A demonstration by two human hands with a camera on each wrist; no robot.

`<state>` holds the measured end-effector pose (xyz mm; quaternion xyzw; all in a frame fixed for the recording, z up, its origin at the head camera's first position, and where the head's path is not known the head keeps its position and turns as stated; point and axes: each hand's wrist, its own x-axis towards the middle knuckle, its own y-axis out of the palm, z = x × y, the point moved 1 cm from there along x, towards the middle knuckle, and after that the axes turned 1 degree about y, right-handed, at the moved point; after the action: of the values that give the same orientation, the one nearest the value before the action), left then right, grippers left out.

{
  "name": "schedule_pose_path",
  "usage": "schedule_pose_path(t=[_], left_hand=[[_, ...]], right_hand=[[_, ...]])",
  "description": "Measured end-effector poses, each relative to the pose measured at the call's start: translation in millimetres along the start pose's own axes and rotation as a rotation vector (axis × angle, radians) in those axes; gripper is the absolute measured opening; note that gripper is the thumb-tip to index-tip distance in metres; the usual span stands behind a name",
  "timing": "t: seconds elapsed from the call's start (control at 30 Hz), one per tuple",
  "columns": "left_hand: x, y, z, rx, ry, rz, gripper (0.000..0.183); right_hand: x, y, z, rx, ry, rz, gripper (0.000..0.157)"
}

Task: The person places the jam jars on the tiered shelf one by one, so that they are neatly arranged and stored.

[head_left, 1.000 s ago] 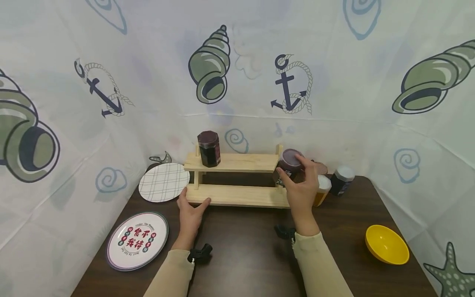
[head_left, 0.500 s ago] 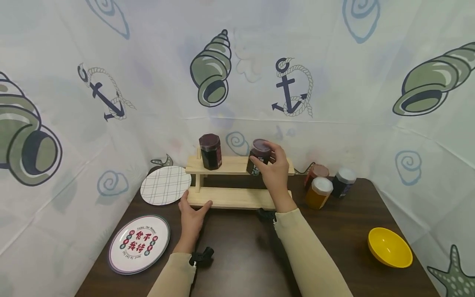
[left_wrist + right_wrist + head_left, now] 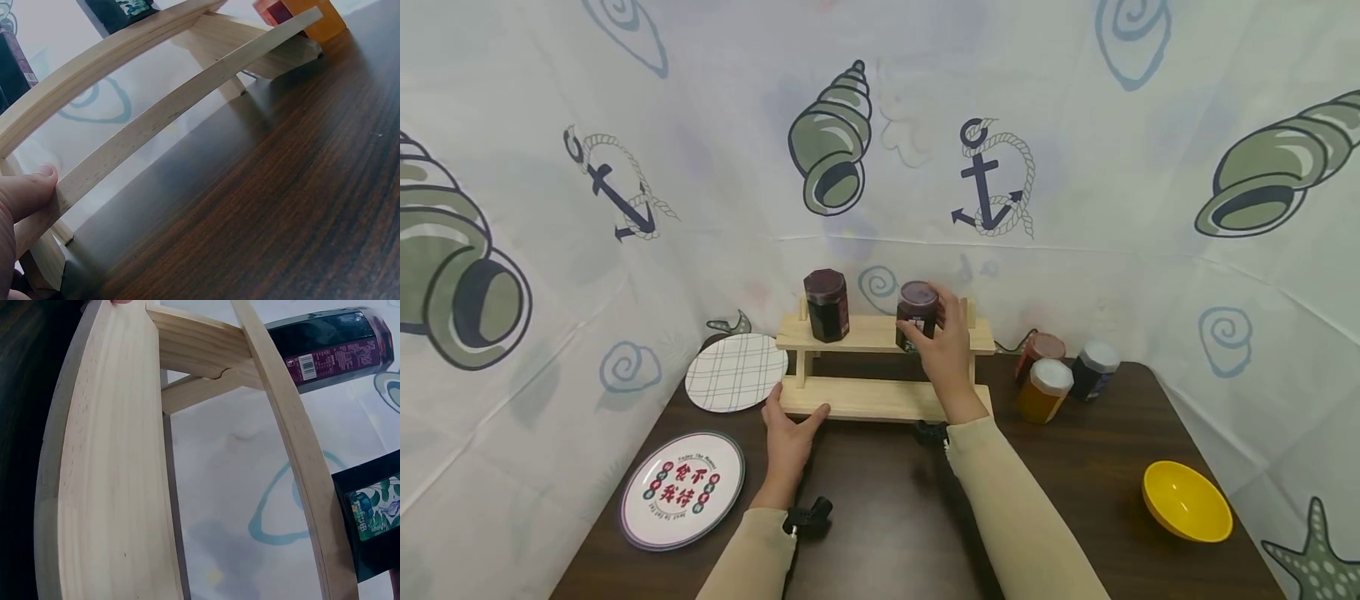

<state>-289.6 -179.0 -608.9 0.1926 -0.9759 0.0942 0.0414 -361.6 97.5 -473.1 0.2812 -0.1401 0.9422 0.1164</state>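
"Where is the dark jar (image 3: pixel 917 307) sitting in the right hand (image 3: pixel 947 350)?"

"Between thumb and fingers: the thumb is pressing the near side, low down, and the fingers are holding it from the right, near its lid. It's standing upright at the upper board (image 3: pixel 872 331) of the wooden rack (image 3: pixel 887 400)."

"Is its base resting there?"

"I can't quite tell from these angles."

"And the left hand (image 3: pixel 790 442)?"

"It's gripping the left end of the lower board (image 3: pixel 156 122), thumb on the front edge. A second dark jar (image 3: pixel 826 308) is standing above, left of the held one."
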Motion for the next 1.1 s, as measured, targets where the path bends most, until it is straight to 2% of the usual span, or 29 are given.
schedule_pose_path(t=[0.13, 0.37, 0.73, 1.1], left_hand=[[1.9, -0.3, -2.0, 0.004, 0.003, -0.001, 0.111], [2.0, -0.7, -0.7, 0.015, -0.002, 0.002, 0.111], [-2.2, 0.8, -3.4, 0.006, 0.020, 0.023, 0.111], [-0.7, 0.9, -2.9, 0.028, 0.003, 0.025, 0.110]], right_hand=[[2, 3.0, 0, 0.011, 0.069, 0.006, 0.092], [5, 12.7, -3, 0.004, 0.150, 0.038, 0.085], [3, 16.4, -11, -0.076, 0.156, 0.051, 0.077], [7, 13.2, -6, -0.086, 0.245, 0.184, 0.074]])
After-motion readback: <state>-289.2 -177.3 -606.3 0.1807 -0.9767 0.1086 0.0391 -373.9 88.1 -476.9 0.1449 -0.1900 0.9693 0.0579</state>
